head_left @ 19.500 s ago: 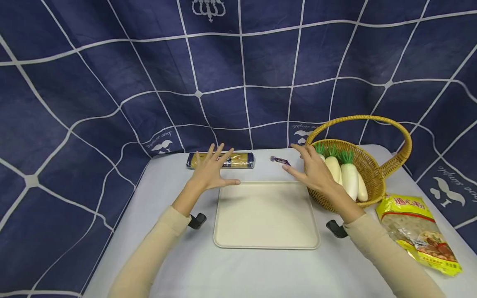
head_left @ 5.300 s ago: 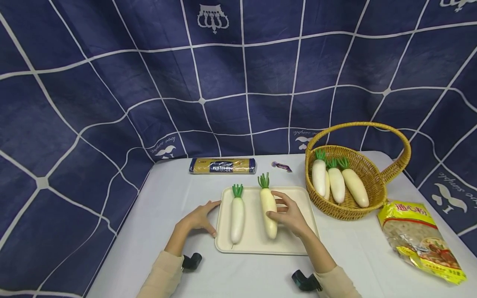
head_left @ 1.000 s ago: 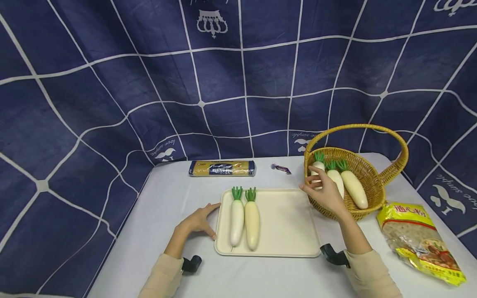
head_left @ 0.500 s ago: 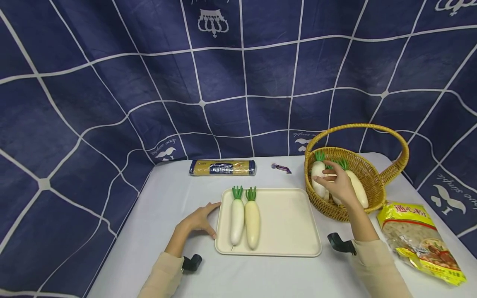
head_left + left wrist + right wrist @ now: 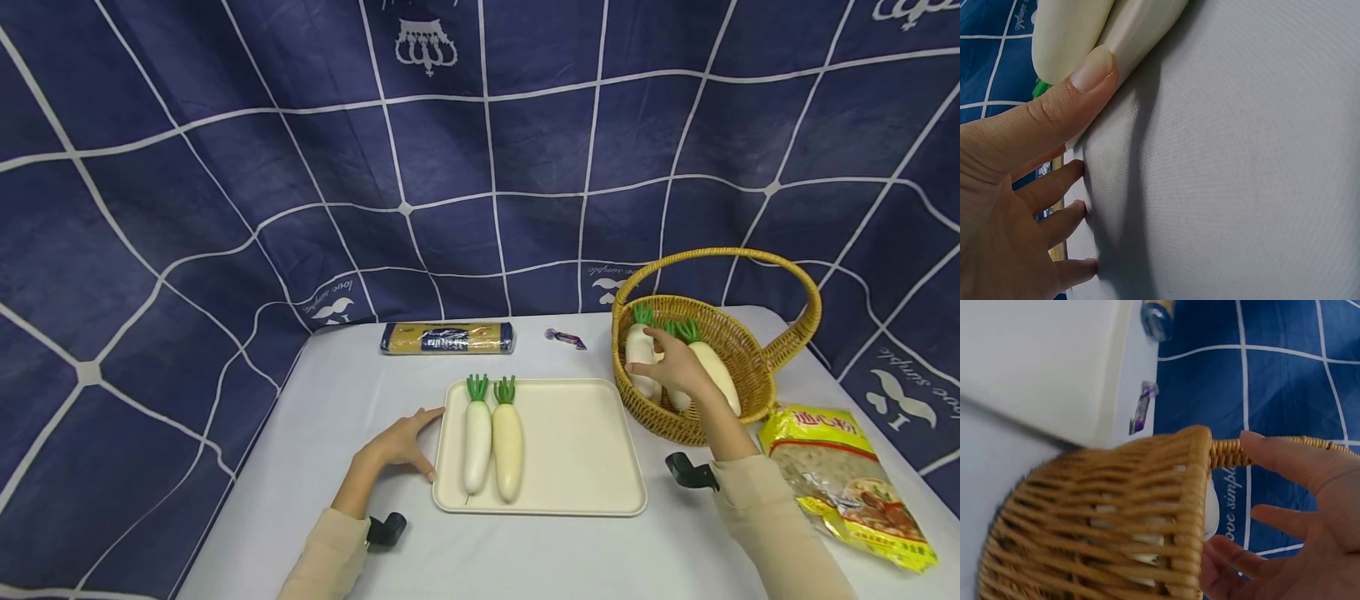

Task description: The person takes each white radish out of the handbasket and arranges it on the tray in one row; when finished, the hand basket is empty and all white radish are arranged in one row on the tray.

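My left hand [image 5: 397,443] rests at the left rim of a cream tray [image 5: 573,450], thumb and fingers spread, thumb on the edge in the left wrist view. On the tray lie a white radish [image 5: 477,450] and a yellowish radish [image 5: 507,454], side by side, green tops at the far end. My right hand [image 5: 678,367] reaches over the wicker basket [image 5: 753,367], thumb and fingers spread about a white radish [image 5: 639,343] at its left side. In the right wrist view the fingers [image 5: 1285,519] stand apart beyond the basket's rim. More radishes [image 5: 716,375] lie partly hidden under the hand.
A noodle pack [image 5: 447,338] and a small purple-wrapped candy [image 5: 566,338] lie behind the tray. A yellow food bag [image 5: 847,483] is at the right, by the basket. The basket's tall handle [image 5: 727,252] arches over it. A blue checked curtain [image 5: 450,167] hangs behind.
My right hand has moved from the basket's left rim over to the radishes inside, its thumb now overlapping the leftmost one. The left hand and both radishes on the tray have stayed put.
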`<action>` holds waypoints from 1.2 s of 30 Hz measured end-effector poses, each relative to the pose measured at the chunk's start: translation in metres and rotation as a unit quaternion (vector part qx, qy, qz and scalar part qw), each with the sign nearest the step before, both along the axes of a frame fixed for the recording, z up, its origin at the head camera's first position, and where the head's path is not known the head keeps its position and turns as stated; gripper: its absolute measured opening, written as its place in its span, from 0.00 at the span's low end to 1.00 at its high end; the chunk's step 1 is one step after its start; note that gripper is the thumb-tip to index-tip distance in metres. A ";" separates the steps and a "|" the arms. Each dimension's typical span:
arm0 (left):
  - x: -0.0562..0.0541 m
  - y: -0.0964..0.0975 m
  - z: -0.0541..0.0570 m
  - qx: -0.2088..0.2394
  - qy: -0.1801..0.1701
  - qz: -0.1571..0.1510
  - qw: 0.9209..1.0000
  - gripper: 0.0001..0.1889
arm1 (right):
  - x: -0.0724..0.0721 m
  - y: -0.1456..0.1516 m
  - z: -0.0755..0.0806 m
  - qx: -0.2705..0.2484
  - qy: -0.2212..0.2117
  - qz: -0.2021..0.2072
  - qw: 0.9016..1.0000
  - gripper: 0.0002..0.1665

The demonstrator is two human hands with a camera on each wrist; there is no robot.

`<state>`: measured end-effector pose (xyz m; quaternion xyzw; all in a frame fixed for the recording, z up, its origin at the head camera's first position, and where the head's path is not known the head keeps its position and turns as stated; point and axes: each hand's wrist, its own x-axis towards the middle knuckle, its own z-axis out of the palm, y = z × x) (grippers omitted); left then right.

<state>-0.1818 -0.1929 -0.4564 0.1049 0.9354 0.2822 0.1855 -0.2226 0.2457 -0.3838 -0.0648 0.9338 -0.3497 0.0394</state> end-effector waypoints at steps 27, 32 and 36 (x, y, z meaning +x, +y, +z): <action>0.000 0.001 -0.001 -0.003 0.001 0.005 1.000 0.58 | -0.029 0.007 -0.001 0.000 -0.120 0.033 0.992 0.50; 0.000 0.002 -0.001 -0.006 0.001 0.009 1.000 0.58 | -0.029 0.006 0.000 0.009 -0.108 0.033 0.994 0.47; 0.000 0.002 -0.001 -0.006 0.000 0.012 1.000 0.58 | -0.030 0.006 -0.002 0.006 -0.104 0.028 0.994 0.46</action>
